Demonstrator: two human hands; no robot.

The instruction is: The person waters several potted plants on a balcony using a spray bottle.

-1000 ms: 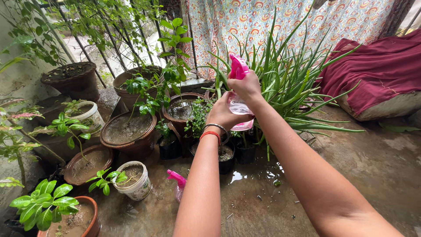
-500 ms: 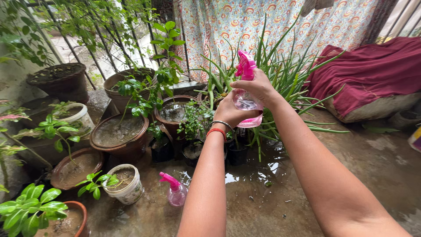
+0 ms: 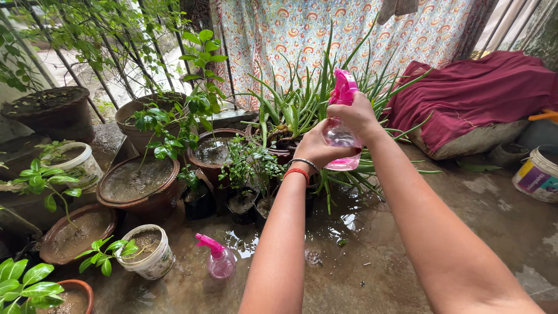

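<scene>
Both hands, left hand (image 3: pixel 317 150) and right hand (image 3: pixel 357 115), grasp a clear plastic spray bottle (image 3: pixel 340 136) with pink nozzle, raised before spiky aloe leaves (image 3: pixel 302 104) over wet concrete floor (image 3: pixel 378 250) edged with clay pots (image 3: pixel 136 186).

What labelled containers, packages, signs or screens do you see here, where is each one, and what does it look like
Bucket: far right on the wet floor, round, white, with a purple, yellow and red printed label.
Small tub: lower left among the plant pots, round, white with faint worn print, filled with soil.
Second tub: far left, round, white with faded print, holding a plant.
No signs or screens in view.
</scene>
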